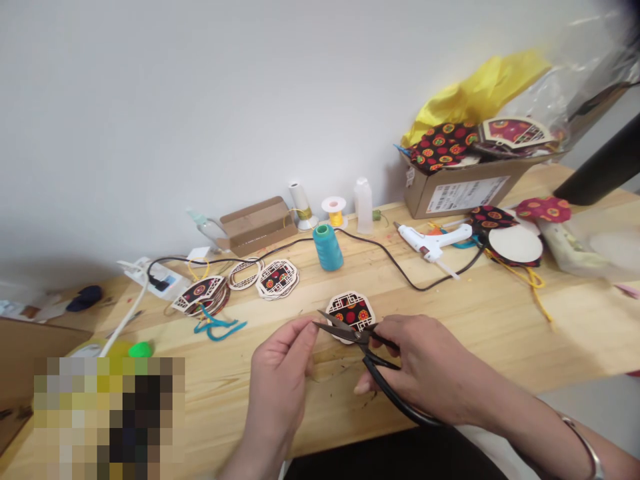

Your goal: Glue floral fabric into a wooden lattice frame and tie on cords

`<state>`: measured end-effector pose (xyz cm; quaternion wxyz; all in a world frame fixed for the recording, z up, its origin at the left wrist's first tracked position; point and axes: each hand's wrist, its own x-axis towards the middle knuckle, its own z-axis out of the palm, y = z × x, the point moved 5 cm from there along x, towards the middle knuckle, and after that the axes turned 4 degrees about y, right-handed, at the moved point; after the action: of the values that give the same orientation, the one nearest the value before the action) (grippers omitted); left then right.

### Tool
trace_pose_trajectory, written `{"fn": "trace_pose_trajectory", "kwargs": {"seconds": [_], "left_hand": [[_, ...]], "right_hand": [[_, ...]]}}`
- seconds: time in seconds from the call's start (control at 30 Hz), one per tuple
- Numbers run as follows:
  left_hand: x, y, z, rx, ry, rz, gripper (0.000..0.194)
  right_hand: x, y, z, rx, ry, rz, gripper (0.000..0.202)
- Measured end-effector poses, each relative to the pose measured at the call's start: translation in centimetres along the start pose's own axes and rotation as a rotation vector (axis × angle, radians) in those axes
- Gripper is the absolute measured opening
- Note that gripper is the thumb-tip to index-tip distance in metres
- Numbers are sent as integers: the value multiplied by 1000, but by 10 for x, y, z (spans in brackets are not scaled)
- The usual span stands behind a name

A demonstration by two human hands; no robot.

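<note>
My right hand [425,363] grips black-handled scissors [359,338], fingers in the loops and blades parted toward the left. My left hand [283,367] is closed in a pinch beside the blade tips. Whatever sits between its thumb and finger is too small to make out. Behind the blades, on the table, lies a pale lattice-cut ornament [350,309] with dark, flower-printed fabric; the scissors hide part of it. A teal thread cone [328,248] stands farther back.
Lattice pieces [277,279] and fan-shaped ones [203,297] lie at left on the wooden table [280,327]. A white glue gun [433,241] and its black cord stretch across the back. A cardboard box [465,190] of fabric pieces stands back right; a power strip [165,280] lies left.
</note>
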<state>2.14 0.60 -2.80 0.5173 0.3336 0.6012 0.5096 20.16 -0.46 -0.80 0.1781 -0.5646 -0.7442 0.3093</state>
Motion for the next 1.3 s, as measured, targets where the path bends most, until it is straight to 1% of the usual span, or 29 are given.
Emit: {"fn": "trace_pose_trajectory", "kwargs": {"seconds": [0.1,0.2,0.33,0.43,0.6,0.67,0.73,0.8,0.87,0.93,1.0,1.1,1.2,1.3], "left_hand": [[3,4,-5,-33,60,2,25],[6,5,-8,-43,69,0,26],[8,6,-12,-44,79,15,26],[9,6,-15,-46,84,6,26],[13,5,-16,-32,89,11,26],[14,5,-16,-32,92,13,26],[15,4,-14,-28,90,6,26],[15,4,-12,-24,82,-4,26],[14,4,-10,-22,76,-7,26],[12,4,-8,-17,73,-6,26],[10,4,-7,-2,66,-6,28],[8,4,-5,13,53,-11,30],[7,4,-6,11,58,-14,31],[6,4,-6,26,57,-7,31]], "right_hand": [[-2,4,-2,-52,-7,23,38],[-1,13,-8,-169,7,106,42],[1,30,-26,-374,84,268,45],[-2,46,-37,-481,77,334,45],[-15,72,-52,-580,54,404,47],[-21,77,-60,-572,69,443,48],[-24,75,-64,-492,82,445,49],[-25,66,-61,-325,42,384,48],[-25,51,-49,-128,-47,295,47],[-24,36,-36,2,-114,225,47],[-21,24,-25,51,-127,178,49],[-16,14,-13,107,-135,120,47],[-12,9,-7,175,-166,86,41],[-9,7,-5,193,-158,67,39]]}}
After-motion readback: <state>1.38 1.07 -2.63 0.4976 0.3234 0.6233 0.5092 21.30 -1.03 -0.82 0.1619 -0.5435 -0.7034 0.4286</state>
